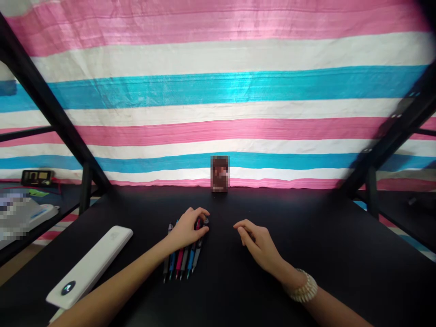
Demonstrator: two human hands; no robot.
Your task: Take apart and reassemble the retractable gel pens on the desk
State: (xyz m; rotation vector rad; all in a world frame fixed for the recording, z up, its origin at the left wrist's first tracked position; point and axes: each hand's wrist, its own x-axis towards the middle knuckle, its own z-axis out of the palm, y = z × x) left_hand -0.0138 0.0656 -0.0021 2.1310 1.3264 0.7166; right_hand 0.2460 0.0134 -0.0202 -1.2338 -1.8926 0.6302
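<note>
Pens (179,263), six in grey, blue and pink, are lying side by side on the black table (218,295), their tips pointing toward the wearer; any lettering on the barrels is staying too small to read. The left hand (189,229) is arching over their upper ends, its thumb and forefinger standing apart with pen ends showing in the gap; whether the skin is touching them, I cannot tell. To the right, well apart from the pens, the right hand (257,240) is holding nothing, its fingers curling loosely, half open. A pale coiled bracelet (304,287) is circling that wrist. Left of the pens, a white slab-like device (91,265) is lying at a slant, showing a dark round display and, at its far end, a faint marking too small to make out. At the table's far edge, a reddish-brown upright item (220,174) is standing, pixelation hiding whatever is printed on it. Behind, a sheet (238,88) striped pink, white and blue is hanging.
</note>
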